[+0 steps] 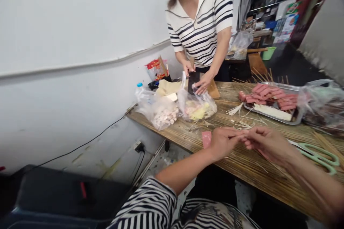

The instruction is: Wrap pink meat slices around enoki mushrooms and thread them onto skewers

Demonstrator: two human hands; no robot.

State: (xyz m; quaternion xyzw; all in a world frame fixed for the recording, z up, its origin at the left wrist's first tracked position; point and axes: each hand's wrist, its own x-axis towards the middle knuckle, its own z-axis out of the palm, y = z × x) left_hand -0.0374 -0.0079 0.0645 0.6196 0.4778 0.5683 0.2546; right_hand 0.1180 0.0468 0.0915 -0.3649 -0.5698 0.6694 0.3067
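Note:
My left hand [223,140] and my right hand [266,142] meet above the front of the wooden table, fingertips pinched together. Whatever lies between them is too small and blurred to name. Beside my left hand, a flat pink slice [206,139] rests on the wood. Just beyond the fingers are loose thin white strands [244,124] that look like enoki mushroom, with another small bunch [234,110] farther back. To the right of my right hand lie green-handled scissors [319,154].
A metal tray [268,116] holds pink rolls [270,94] on sticks and a white block [272,112]. Plastic bags of food [163,114] stand at the left. Across the table [188,145], a co-worker [200,35] holds a dark broad blade [192,81] over a board. A filled bag [322,107] sits far right.

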